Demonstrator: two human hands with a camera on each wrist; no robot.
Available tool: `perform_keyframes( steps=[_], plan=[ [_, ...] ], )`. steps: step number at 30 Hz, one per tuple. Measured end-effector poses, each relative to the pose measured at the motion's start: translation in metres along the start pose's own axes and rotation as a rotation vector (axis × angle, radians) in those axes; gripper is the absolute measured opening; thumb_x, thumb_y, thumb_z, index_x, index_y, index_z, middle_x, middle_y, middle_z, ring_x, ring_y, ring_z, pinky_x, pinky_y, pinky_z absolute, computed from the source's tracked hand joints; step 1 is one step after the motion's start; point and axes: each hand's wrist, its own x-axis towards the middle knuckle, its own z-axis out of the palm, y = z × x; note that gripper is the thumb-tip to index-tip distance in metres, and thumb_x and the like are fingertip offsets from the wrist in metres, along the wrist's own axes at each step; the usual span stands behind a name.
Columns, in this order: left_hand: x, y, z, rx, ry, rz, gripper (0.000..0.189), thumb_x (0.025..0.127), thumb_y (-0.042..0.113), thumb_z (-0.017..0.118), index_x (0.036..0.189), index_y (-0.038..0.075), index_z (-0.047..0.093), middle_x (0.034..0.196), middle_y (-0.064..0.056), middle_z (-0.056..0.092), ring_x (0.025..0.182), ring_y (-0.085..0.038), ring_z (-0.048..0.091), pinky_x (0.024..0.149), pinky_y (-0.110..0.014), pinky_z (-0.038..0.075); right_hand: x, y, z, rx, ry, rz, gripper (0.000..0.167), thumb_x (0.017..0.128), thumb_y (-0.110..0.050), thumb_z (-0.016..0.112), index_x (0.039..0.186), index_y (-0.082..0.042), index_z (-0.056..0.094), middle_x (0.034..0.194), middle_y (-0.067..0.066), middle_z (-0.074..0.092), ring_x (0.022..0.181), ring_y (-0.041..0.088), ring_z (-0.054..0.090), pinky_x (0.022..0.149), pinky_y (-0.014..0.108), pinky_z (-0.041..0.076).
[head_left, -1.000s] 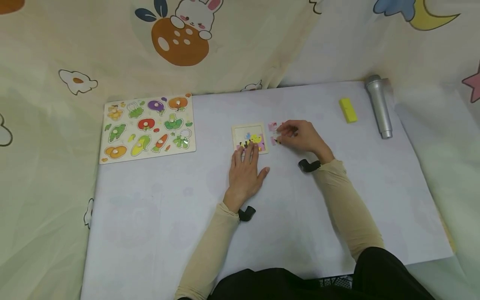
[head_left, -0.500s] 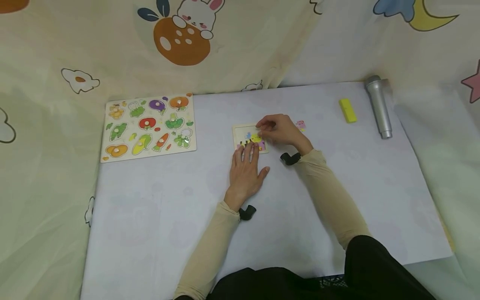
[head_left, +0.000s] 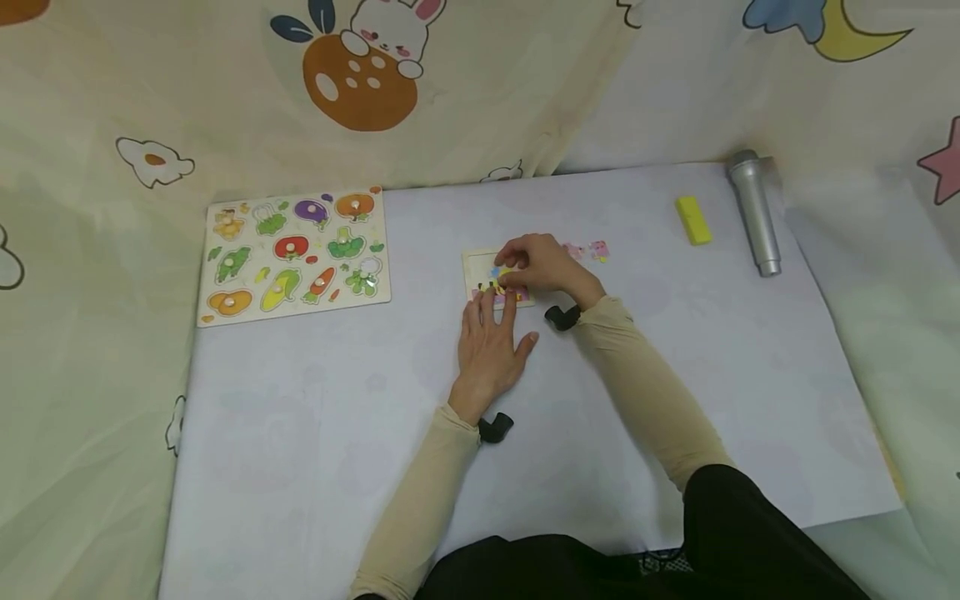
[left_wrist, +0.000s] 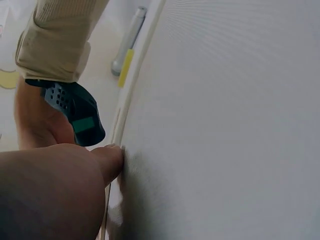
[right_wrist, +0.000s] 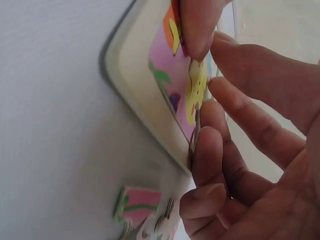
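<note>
A small square jigsaw puzzle tray [head_left: 472,265] lies on the white table, with pink and yellow pieces fitted along its near part. My left hand [head_left: 489,357] rests its straight fingers on the tray's near edge, thumb spread to the side. Over the tray, my right hand [head_left: 546,264] bends its fingers and thumb around a puzzle piece [right_wrist: 197,124], of which just a thin edge shows in the right wrist view. A fingertip [right_wrist: 199,30] presses the fitted picture beside it. Loose pink puzzle pieces [head_left: 599,251] lie right of the tray, partly behind the right hand.
A vegetable peg puzzle board [head_left: 296,258] lies at the back left of the table. Toward the back right are a yellow block [head_left: 693,221] and a grey microphone-shaped object [head_left: 756,215]. Patterned cloth [head_left: 225,100] hangs behind the table.
My right hand has moved left from the loose pieces to over the tray, shifting slightly lower there in the last half second. The left hand has stayed in place on the tray.
</note>
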Motion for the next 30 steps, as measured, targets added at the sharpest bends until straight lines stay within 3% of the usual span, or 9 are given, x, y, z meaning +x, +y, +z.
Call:
perform_keyframes(
  steps=[7,23,30],
  plan=[
    [-0.0004,0.0002,0.0004,-0.004,0.001,-0.003,0.080,0.107,0.059,0.052,0.170,0.018,0.025,0.173,-0.017,0.016,0.162,-0.037,0.009,0.134,-0.049,0.011,0.0022,-0.0013,0.0019,-0.023,0.003,0.005,0.030,0.091,-0.016,0.084,0.117,-0.005,0.073,0.113,0.014,0.073,0.095,0.027,0.062,0.086,0.038,0.050],
    [-0.0003,0.0021,-0.0010,0.018,-0.008,-0.020,0.080,0.106,0.060,0.051,0.170,0.020,0.025,0.172,-0.016,0.017,0.160,-0.035,0.011,0.134,-0.048,0.010,0.0018,-0.0009,0.0073,0.099,0.061,0.009,0.039,0.088,-0.006,0.085,0.125,-0.006,0.072,0.105,0.012,0.074,0.092,0.026,0.067,0.084,0.034,0.053],
    [0.0000,0.0025,0.0002,0.009,-0.010,-0.032,0.080,0.107,0.060,0.051,0.171,0.021,0.022,0.171,-0.016,0.016,0.161,-0.036,0.009,0.134,-0.048,0.009,0.0008,0.0002,0.0083,0.069,0.109,0.018,0.033,0.087,-0.009,0.087,0.118,-0.009,0.076,0.101,0.009,0.077,0.089,0.023,0.070,0.080,0.033,0.051]
  ],
)
